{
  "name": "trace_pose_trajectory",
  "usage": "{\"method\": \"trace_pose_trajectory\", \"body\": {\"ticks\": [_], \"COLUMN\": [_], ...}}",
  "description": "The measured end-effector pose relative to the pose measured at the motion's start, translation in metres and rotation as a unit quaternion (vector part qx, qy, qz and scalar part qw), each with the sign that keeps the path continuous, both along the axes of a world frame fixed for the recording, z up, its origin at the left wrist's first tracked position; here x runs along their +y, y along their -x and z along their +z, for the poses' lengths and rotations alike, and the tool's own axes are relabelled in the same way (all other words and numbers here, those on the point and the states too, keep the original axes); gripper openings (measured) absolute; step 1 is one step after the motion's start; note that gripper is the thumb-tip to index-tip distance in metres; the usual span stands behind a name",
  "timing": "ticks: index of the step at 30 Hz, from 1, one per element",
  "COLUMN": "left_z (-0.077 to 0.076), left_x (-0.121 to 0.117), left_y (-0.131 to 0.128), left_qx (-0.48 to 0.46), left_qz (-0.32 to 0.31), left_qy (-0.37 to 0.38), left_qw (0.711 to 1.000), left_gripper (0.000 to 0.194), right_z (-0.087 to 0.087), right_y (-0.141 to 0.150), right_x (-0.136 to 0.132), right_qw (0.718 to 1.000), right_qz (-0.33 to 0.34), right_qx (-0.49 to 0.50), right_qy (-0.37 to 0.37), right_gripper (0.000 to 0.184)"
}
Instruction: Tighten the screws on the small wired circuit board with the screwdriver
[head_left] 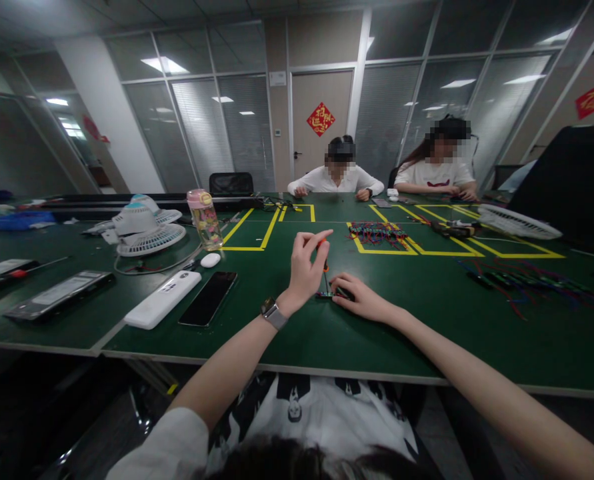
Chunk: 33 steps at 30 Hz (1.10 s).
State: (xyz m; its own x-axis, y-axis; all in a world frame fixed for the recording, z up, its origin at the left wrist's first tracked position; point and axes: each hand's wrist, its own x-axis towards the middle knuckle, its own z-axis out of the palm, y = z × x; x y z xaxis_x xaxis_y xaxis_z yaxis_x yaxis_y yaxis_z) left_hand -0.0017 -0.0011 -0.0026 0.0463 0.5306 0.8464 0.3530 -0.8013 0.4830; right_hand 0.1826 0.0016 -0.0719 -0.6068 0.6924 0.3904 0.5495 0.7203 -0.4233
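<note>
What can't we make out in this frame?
All head view:
Screwdriver handle: partly hidden by the left hand.
Screwdriver tip: too small to tell if it's seated.
Board, right end: hidden by the right hand.
Hard drive label: blurred.
Black object: cut off by the right edge.

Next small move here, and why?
I'd probably twist the screwdriver slightly: the left hand holds it roughly upright over the small board, and the right hand is at the board's edge. Whether it's seated is too small to tell.
</note>
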Motion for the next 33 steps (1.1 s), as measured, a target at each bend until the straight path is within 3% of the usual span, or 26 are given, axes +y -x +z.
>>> {"method": "trace_pose_trajectory", "body": {"ticks": [5,14,21,29,33], "left_z": [-0.0024,0.0000,-0.0007,0.0008,-0.0005], "left_x": [0.0027,-0.0004,0.0016,-0.0013,-0.0003], "left_y": [-0.0001,-0.0007,0.0002,-0.0005,0.0004], "left_qx": [-0.011,0.004,-0.012,-0.004,0.005], "left_qz": [-0.051,0.011,-0.048,0.020,-0.017], "left_qy": [0.005,-0.004,-0.007,-0.020,-0.003], "left_qw": [0.999,1.000,0.999,1.000,1.000], "left_gripper": [0.036,0.026,0.031,0.024,0.035], "right_z": [0.0001,0.0003,0.0029,0.0034,0.0029], "right_y": [-0.0007,0.0002,0.0008,0.0010,0.0007], "right_x": [0.0000,-0.0004,-0.0029,-0.0026,-0.0022], "right_qw": [1.000,1.000,1.000,1.000,1.000], "right_qz": [-0.001,-0.001,-0.001,-0.002,0.001], "right_qx": [-0.006,-0.002,-0.004,-0.002,0.004], "right_qy": [0.001,-0.003,0.000,0.002,0.002], "right_gripper": [0.006,0.005,0.005,0.005,0.005]}}
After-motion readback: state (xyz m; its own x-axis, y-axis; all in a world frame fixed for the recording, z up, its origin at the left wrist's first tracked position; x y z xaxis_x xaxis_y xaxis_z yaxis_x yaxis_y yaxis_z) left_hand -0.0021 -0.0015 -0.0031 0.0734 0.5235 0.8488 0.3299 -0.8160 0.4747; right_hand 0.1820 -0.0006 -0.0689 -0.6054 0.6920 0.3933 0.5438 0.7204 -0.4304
